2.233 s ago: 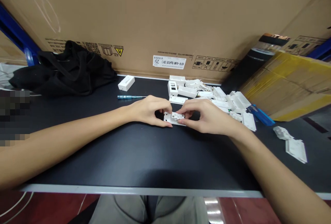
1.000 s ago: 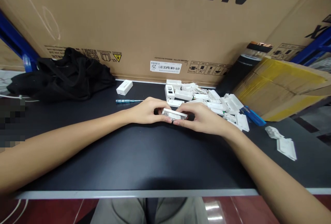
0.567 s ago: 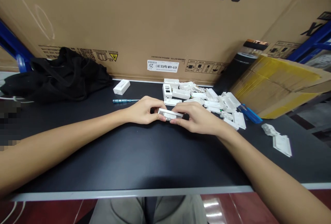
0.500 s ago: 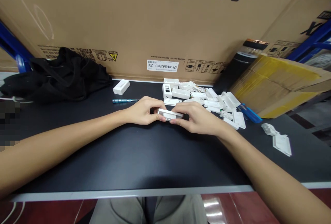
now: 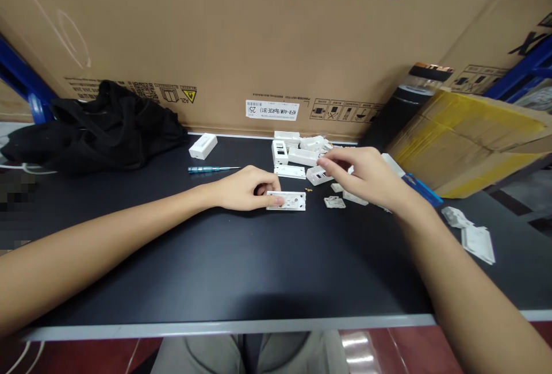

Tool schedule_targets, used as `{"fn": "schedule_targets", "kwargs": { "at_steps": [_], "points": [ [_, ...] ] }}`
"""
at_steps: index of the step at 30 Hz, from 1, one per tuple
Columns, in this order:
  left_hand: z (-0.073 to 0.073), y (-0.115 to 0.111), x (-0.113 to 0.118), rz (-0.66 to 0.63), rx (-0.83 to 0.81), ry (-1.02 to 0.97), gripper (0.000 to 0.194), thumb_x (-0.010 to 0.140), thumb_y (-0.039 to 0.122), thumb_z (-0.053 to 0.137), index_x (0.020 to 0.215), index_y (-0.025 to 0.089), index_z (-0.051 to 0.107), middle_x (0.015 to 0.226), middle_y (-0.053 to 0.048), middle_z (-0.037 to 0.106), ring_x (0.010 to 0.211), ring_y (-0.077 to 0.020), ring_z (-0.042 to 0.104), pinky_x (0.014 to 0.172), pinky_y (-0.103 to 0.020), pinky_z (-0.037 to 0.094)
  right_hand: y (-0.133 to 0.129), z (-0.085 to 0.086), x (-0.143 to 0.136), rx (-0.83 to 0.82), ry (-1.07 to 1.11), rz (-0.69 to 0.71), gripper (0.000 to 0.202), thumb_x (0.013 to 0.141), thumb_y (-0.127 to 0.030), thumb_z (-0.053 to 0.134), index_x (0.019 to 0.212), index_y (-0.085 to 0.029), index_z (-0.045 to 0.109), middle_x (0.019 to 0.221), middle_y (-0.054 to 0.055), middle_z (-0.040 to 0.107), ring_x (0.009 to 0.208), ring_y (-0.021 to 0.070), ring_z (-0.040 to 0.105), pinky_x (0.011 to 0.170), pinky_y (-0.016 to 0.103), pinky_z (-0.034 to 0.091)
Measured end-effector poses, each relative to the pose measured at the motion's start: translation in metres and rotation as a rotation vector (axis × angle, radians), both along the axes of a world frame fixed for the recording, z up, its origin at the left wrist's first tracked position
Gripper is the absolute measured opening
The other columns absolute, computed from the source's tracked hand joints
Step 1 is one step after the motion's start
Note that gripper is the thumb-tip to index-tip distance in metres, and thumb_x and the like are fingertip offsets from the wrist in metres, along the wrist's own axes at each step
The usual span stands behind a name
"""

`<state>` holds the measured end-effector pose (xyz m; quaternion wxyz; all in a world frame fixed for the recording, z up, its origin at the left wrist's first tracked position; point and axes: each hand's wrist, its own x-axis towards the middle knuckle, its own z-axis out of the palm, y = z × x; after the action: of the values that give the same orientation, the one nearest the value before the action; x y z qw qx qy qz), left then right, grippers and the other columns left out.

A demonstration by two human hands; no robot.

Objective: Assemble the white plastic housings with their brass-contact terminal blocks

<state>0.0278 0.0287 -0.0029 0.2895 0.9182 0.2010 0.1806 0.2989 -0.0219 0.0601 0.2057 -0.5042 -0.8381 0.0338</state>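
A flat white plastic panel (image 5: 294, 201) is pinched at its left end between the thumb and fingers of my left hand (image 5: 250, 189), low over the black table. My right hand (image 5: 364, 175) hovers over the pile of white plastic parts, its thumb and fingertips close together near a slotted white housing (image 5: 318, 175); whether anything small is between them I cannot make out. A tiny brass-coloured piece (image 5: 309, 190) lies just beyond the panel. To its right rests a small white part (image 5: 334, 202).
A blue screwdriver (image 5: 211, 169) and a white box (image 5: 203, 146) lie at left, near black cloth (image 5: 116, 126). Behind stands a large cardboard box (image 5: 215, 46). At right are a black bottle (image 5: 399, 109), a taped carton (image 5: 470, 138) and white pieces (image 5: 478, 243).
My right hand has let go of the held white piece and moved right, over the pile. My left hand now holds a panel with its inner face showing. Small parts now lie beside it.
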Motion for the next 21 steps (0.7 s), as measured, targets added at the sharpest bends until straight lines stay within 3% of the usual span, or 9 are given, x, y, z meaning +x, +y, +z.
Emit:
{"fn": "schedule_targets", "kwargs": {
  "at_steps": [3, 6, 10, 15, 21],
  "points": [
    [0.000, 0.000, 0.001, -0.018, 0.047, 0.038, 0.038, 0.095, 0.052, 0.058, 0.084, 0.016, 0.067, 0.071, 0.001, 0.059, 0.063, -0.0108, 0.052, 0.063, -0.024, 0.040, 0.004, -0.001, 0.008, -0.031, -0.050, -0.020, 0.036, 0.099, -0.039, 0.048, 0.071, -0.020, 0.056, 0.065, 0.000, 0.059, 0.058, 0.0140, 0.049, 0.060, 0.030, 0.032],
    [0.001, 0.000, 0.001, -0.013, 0.109, 0.060, 0.038, 0.097, 0.051, 0.056, 0.085, 0.017, 0.068, 0.071, 0.001, 0.060, 0.065, -0.0117, 0.054, 0.065, -0.025, 0.040, 0.007, -0.006, 0.011, -0.105, -0.082, 0.063, 0.034, 0.099, -0.038, 0.048, 0.072, -0.020, 0.058, 0.066, 0.000, 0.061, 0.059, 0.0147, 0.051, 0.060, 0.029, 0.033],
    [0.002, -0.001, 0.001, 0.005, 0.112, 0.066, 0.037, 0.101, 0.047, 0.049, 0.089, 0.018, 0.069, 0.079, -0.001, 0.067, 0.069, -0.0128, 0.059, 0.066, -0.026, 0.041, 0.009, -0.011, 0.010, -0.168, -0.065, 0.100, 0.027, 0.098, -0.036, 0.051, 0.086, -0.019, 0.069, 0.075, 0.003, 0.069, 0.066, 0.0164, 0.058, 0.064, 0.029, 0.038],
    [0.006, -0.006, -0.001, 0.005, 0.107, 0.047, 0.035, 0.098, 0.049, 0.056, 0.112, 0.018, 0.065, 0.084, -0.001, 0.068, 0.068, -0.0128, 0.060, 0.063, -0.024, 0.044, 0.010, -0.013, 0.009, -0.235, -0.099, 0.076, 0.025, 0.097, -0.037, 0.055, 0.092, -0.019, 0.072, 0.075, 0.004, 0.070, 0.063, 0.0160, 0.058, 0.062, 0.028, 0.037],
    [0.004, -0.010, -0.002, -0.181, 0.256, 0.054, 0.041, 0.098, 0.045, 0.060, 0.133, 0.025, 0.060, 0.118, -0.007, 0.069, 0.104, -0.0199, 0.066, 0.093, -0.031, 0.048, 0.011, -0.015, 0.010, -0.222, -0.134, 0.093, 0.024, 0.097, -0.031, 0.055, 0.083, -0.020, 0.071, 0.069, 0.001, 0.067, 0.061, 0.0148, 0.055, 0.062, 0.027, 0.036]
  ]
}}
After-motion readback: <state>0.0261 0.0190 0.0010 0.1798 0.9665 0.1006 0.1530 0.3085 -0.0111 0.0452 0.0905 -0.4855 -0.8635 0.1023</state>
